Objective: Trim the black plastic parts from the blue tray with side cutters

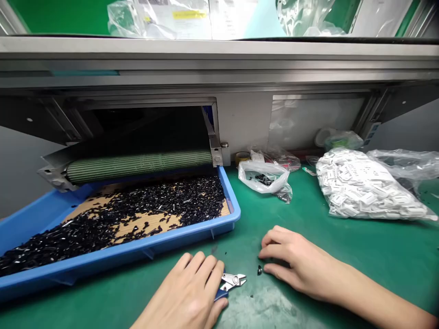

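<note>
My left hand (185, 292) lies at the bottom middle, its fingers closed over the blue handles of a pair of side cutters (232, 282), whose steel jaws stick out to the right. My right hand (291, 260) rests on the green work mat (377, 256) with its fingers curled and slightly apart. Just beside its fingertips lies a small black plastic piece (259, 270), apparently not held. Scattered black specks lie on the mat between my hands.
A blue tray (113, 260) holds a heap of black parts and runs under a green ribbed roller (137, 167) in a steel machine. A bag of black parts (264, 178), a large bag of white parts (363, 183) and a tape roll (242, 157) stand behind.
</note>
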`<state>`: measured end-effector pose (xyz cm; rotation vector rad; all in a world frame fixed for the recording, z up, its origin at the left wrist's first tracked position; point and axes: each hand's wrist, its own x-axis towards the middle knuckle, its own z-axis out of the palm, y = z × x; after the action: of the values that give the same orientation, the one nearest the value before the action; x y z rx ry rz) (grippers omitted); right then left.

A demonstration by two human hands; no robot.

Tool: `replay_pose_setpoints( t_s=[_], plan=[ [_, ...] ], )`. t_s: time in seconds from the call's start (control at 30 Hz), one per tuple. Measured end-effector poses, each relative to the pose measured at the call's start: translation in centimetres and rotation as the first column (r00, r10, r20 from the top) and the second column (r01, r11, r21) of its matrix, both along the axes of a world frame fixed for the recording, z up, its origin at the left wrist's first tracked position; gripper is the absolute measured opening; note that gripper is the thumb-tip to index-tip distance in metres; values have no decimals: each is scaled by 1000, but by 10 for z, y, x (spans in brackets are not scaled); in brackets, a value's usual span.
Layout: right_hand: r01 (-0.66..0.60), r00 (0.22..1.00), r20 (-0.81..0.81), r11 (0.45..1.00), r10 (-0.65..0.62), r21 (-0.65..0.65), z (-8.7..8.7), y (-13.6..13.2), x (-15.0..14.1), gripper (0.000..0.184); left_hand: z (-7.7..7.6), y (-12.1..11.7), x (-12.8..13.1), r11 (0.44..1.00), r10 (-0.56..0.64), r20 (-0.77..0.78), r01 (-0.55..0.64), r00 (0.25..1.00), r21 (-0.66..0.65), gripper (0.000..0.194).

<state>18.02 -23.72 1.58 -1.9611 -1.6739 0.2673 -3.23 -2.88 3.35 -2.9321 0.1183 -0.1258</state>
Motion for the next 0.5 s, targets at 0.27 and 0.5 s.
replay_pose_setpoints(
  t_s=[0.27, 0.5],
  plan=[
    [-4, 1000, -21, 998, 5, 69, -9, 5, -12, 14, -6, 4, 12, 992, -41, 41, 45, 998, -115, 35],
    [-33, 999, -34, 990, 38, 138, -15, 6, -13, 21, -5, 0, 19, 987, -33, 20, 36, 999, -155, 34]
  ],
)
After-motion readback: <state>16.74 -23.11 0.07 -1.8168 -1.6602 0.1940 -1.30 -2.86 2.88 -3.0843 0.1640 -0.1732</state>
